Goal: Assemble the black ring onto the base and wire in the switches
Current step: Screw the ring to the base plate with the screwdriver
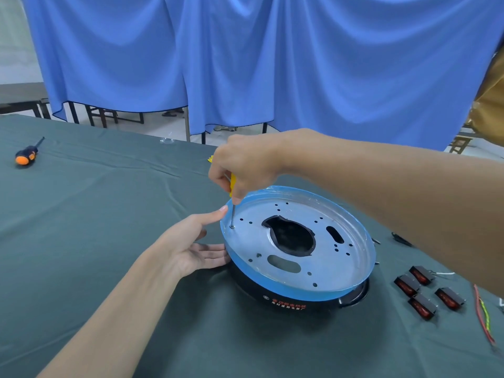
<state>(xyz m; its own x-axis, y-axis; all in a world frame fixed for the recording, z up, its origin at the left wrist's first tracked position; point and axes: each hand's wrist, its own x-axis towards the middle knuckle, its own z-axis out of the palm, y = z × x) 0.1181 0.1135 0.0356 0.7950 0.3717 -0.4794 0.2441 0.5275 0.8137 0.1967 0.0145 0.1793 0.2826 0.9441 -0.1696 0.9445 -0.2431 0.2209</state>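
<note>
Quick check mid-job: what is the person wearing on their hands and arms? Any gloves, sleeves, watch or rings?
Nothing on either. The left hand and right hand are bare, with no gloves, rings or watch showing, and both forearms are uncovered as far as the picture reaches. A mustard-yellow fabric at the right edge may be a sleeve, but I cannot tell.

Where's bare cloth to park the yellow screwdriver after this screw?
Widest: between the orange screwdriver and the left hand. Also the near cloth in front of the black ring. Crowded right of the base: four switches, wires.
</note>
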